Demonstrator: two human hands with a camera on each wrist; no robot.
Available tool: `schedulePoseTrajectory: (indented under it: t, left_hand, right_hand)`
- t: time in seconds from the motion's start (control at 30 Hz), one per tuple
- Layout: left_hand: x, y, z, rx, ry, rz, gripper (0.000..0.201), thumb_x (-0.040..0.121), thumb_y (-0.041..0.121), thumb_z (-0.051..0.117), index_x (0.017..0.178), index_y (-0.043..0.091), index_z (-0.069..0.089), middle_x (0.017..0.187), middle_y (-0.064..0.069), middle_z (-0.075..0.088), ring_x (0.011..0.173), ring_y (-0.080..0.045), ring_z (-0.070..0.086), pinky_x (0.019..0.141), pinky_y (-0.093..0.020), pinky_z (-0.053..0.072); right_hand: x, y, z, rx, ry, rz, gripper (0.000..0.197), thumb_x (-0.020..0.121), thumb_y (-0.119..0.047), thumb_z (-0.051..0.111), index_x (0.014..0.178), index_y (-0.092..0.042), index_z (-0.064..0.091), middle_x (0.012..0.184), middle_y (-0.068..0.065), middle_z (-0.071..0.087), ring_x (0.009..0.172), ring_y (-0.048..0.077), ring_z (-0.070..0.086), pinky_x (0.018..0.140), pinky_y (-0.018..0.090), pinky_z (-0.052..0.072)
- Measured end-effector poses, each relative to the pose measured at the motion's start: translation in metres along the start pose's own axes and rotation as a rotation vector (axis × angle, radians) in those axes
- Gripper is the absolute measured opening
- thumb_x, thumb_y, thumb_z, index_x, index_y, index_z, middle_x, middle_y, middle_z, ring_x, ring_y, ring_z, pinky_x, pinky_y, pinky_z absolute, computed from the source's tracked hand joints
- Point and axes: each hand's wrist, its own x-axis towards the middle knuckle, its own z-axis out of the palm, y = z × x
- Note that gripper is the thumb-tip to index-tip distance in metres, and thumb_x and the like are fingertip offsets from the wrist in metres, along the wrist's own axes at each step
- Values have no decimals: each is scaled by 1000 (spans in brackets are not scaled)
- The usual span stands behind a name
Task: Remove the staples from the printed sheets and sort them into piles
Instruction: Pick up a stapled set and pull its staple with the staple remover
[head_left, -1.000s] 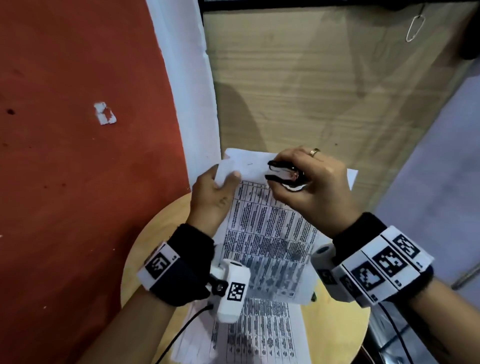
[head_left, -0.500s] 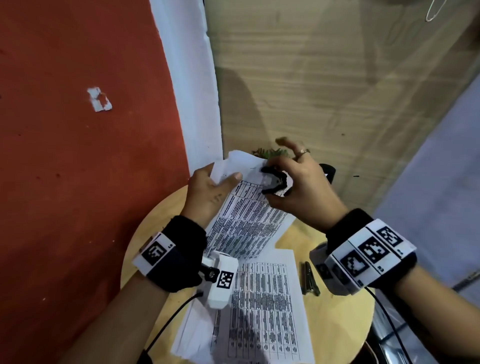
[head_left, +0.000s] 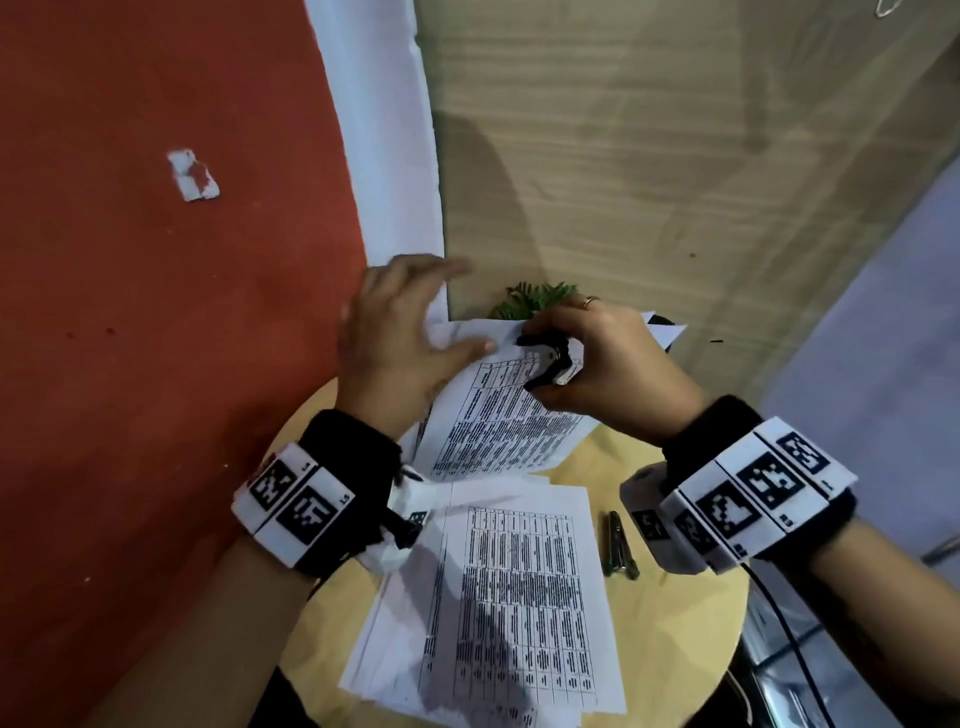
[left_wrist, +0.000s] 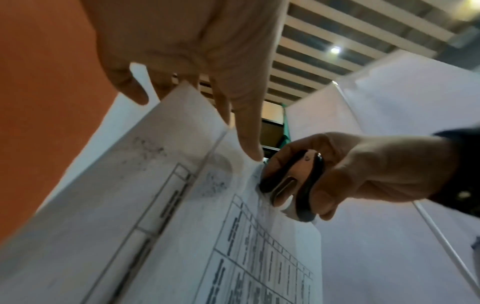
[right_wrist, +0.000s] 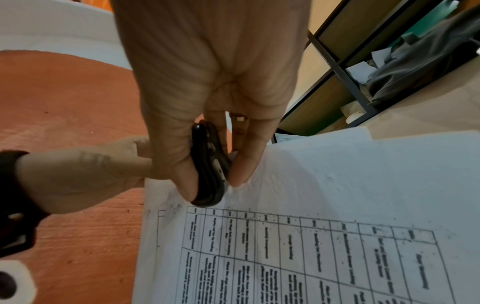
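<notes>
I hold a stapled set of printed sheets tilted up above a round wooden table. My right hand grips a black staple remover and has it against the set's top corner. The left wrist view shows the staple remover biting the paper. My left hand is at the top left edge, fingers straight and spread behind the sheet, thumb pressing the front beside the remover. In the right wrist view the remover sits between thumb and fingers over the sheet. The staple itself is hidden.
A pile of printed sheets lies flat on the near part of the table. A small metal tool lies to its right. A green plant stands behind the hands. A red wall rises at left, a wood panel behind.
My left hand has let go its pinch on the corner and spread its fingers upward. The remover has shifted onto the corner, and the set has lifted away from the pile.
</notes>
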Motion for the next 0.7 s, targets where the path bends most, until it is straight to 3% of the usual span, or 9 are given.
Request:
schedulePoseTrajectory:
  t: [0.1,0.17,0.23,0.3,0.37,0.47,0.53,0.6,0.7]
  left_hand:
    - [6,12,-2,248,-236,-9,46,63,63,59,95,33,71,95,9,70,98,-17,59,75,-28,21]
    - [9,7,2,155,-341,-83,48,62,66,57,88,30,72,78,3,70,84,-21,64,75,-31,35]
    - [9,0,4,-45,-404,-157,49,61,67,57,84,27,73,73,-1,70,77,-23,66,72,-39,50]
    - [7,-2,4,-187,-412,-215,42,63,61,64,86,27,74,83,-2,74,80,-16,68,72,-38,52]
    - [5,-1,3,-296,-402,-252,30,70,42,76,88,19,76,100,-6,74,94,-16,68,72,-28,49]
    - [5,1,-2,-421,-408,-275,23,79,21,75,98,9,74,108,-8,71,102,-19,66,81,-23,45]
    - [4,6,-5,-498,-431,-284,23,79,21,74,100,10,74,103,0,73,94,-9,67,81,-21,45]
    - [5,11,-7,-545,-447,-277,16,77,20,76,93,16,75,90,12,73,80,3,63,74,-17,44]
    - [8,15,-9,-560,-440,-264,8,72,22,79,78,25,75,74,16,69,71,2,58,66,-20,44]
  right_hand:
    - [-3,-4,-1,1,-1,-19,42,59,-6,78,99,-8,69,92,7,65,82,21,60,70,11,37]
    - [-5,-6,-3,5,10,-29,41,59,-7,78,99,-7,69,91,7,65,82,21,60,70,13,37]
    - [-7,-6,-4,14,31,-48,39,60,-9,77,97,-6,69,91,7,65,80,21,60,71,8,36]
    - [-11,-6,-3,46,94,-71,39,60,-14,74,97,-5,69,97,8,64,85,18,58,73,5,35]
    - [-17,-7,-2,100,203,-90,40,62,-12,73,100,-4,67,107,8,60,94,11,54,76,4,39]
    - [-23,-13,-2,78,325,-179,37,67,-3,73,103,0,65,107,10,61,94,16,58,76,25,53]
    - [-24,-15,-2,-17,342,-260,37,69,-2,74,105,1,65,106,13,63,92,25,62,76,33,52]
    - [-23,-17,0,-81,349,-306,36,71,-3,74,106,1,66,105,15,64,92,30,63,76,35,50]
    - [-21,-20,-1,-107,361,-326,36,70,-4,75,105,0,66,105,13,65,89,30,65,73,34,50]
